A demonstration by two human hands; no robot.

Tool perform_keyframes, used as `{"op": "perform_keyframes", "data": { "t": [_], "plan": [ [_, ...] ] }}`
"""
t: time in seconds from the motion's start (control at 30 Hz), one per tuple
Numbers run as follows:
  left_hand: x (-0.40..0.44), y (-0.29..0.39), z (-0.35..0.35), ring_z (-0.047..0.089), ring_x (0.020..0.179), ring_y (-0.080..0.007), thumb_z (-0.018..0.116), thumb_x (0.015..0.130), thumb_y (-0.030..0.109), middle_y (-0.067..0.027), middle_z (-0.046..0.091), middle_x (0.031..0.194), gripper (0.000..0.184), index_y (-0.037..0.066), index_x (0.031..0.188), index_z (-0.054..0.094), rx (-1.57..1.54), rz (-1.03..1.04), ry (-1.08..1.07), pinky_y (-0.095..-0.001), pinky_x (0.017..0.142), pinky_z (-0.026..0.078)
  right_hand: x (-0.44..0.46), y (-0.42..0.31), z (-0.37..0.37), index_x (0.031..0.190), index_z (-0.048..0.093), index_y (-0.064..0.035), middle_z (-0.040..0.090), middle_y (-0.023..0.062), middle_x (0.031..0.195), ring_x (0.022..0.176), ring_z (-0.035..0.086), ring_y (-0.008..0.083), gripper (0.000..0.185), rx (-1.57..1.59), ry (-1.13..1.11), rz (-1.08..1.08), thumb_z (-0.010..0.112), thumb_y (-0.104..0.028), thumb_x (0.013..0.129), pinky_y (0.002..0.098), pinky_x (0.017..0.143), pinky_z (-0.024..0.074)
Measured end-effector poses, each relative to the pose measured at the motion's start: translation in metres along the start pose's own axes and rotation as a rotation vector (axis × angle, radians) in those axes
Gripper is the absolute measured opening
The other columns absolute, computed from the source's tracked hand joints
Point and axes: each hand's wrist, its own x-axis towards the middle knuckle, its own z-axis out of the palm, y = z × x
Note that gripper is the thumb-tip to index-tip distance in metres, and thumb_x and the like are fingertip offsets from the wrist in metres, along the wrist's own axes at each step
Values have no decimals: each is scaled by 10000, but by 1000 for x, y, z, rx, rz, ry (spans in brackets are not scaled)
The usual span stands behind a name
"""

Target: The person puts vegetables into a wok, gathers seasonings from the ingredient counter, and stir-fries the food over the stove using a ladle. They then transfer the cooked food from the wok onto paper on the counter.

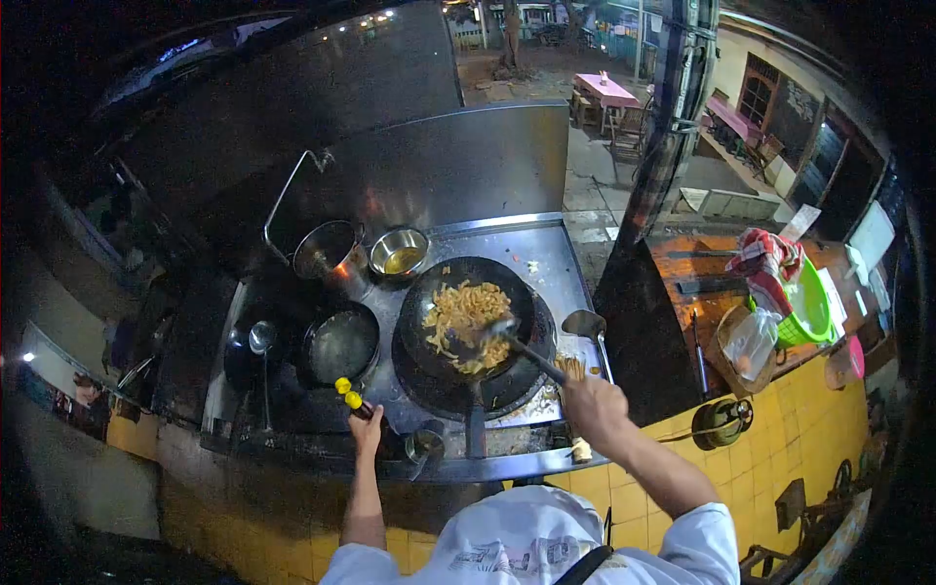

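Observation:
A black wok [441, 360] sits on the stove with pale noodle-like strips of food [468, 310] in it. My right hand [597, 409] is closed around the dark handle of a spatula [534, 357], whose metal head lies in the food and is partly blurred. To the left of the wok handle, my left hand [367, 429] is wrapped round a dark bottle with a yellow cap [353, 399]. A second yellow cap [342, 384] shows right beside it; the bottle under that one is mostly hidden. Near that hand stands a small metal cup [424, 444].
Behind the bottles is a dark pan of liquid [341, 346], with a ladle [262, 337] to its left. A tall pot [330, 255] and a steel bowl of oil [399, 255] stand behind. Another turner [586, 325] lies right of the wok. A green basket [811, 307] is on the wooden table.

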Motion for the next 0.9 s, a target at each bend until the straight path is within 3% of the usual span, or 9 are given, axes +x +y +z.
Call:
{"op": "perform_keyframes", "data": {
  "t": [0.17,0.27,0.37,0.47,0.57,0.67,0.73,0.8,0.9],
  "plan": [
    [-27,-69,-11,502,671,-138,735,778,114,10,531,781,239,31,869,530,-50,128,165,-300,636,426,45,-12,139,1246,472,-38,649,179,768,672,666,324,348,-51,117,-210,393,-163,931,411,542,535],
    [-53,-81,-21,477,924,-196,752,775,169,-85,492,1010,467,10,1077,433,-72,-152,160,-333,797,411,19,7,70,1282,432,-52,651,184,784,716,667,329,409,17,-153,-204,438,-98,875,424,580,542],
    [-110,-27,9,415,1080,-263,746,779,304,-180,424,1143,668,-37,1184,339,646,-159,512,-358,892,379,-1,5,13,1194,514,-55,672,154,769,706,683,312,307,-73,-136,-153,404,-180,936,407,562,555],
    [-156,7,59,492,973,-274,724,772,401,-175,497,1042,670,-51,1152,408,267,-94,-108,-365,829,421,23,-11,60,1253,482,-38,678,168,830,745,684,320,358,-7,-70,-21,394,-156,927,400,606,565],
    [-126,42,114,582,725,-225,712,769,407,-112,568,909,566,-12,1079,489,-228,-835,-672,-344,669,487,45,-15,142,1342,360,27,666,206,830,701,677,314,461,-10,-53,-195,394,-112,904,437,581,550],
    [-104,36,145,574,612,-203,657,815,359,-71,584,819,420,19,1028,532,-790,-1036,-887,-311,580,485,15,17,83,1229,483,-74,647,225,849,782,655,346,383,147,-149,-267,462,-102,848,457,618,529],
    [-140,12,182,564,584,-156,595,862,321,-26,580,705,243,85,826,546,-611,-600,-694,-288,544,477,-11,34,25,1124,569,-152,642,228,863,805,643,372,322,99,-129,-250,502,-113,812,474,633,520],
    [-144,147,167,549,569,-127,580,870,263,-4,554,623,232,127,687,538,-997,-1071,-721,-292,536,470,-37,35,-29,1065,604,-147,647,216,868,819,644,367,276,76,-159,-183,508,-121,808,475,652,522],
    [-149,258,128,514,561,-135,584,860,176,7,491,607,230,96,666,492,-865,-1200,-763,-293,539,451,-43,32,-37,1053,612,-148,652,204,877,827,646,351,269,151,-240,-162,515,-127,803,479,685,519]
  ]
}}
